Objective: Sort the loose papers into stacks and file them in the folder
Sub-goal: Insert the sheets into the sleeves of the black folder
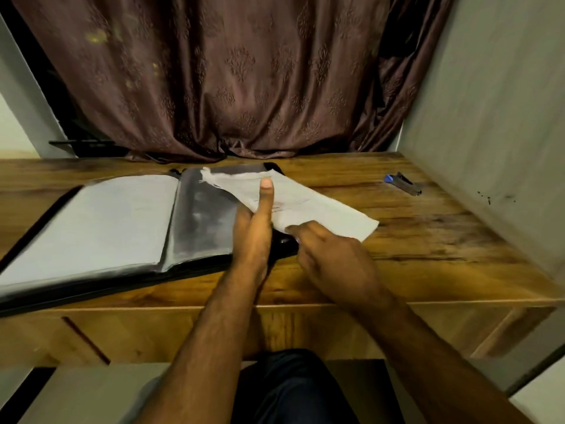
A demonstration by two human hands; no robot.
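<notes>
One sheet of paper (pixel 293 200) is pinched by the left hand (pixel 253 228), thumb on top, over the right-hand sleeve of the open display folder (pixel 128 221) on the wooden desk (pixel 428 240). Its near edge is gripped by the right hand (pixel 333 258).

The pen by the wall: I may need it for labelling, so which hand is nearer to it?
Right. The right hand pinches the near edge of the paper, with bare table between it and the pen. The left hand holds the paper farther left, over the folder.
</notes>
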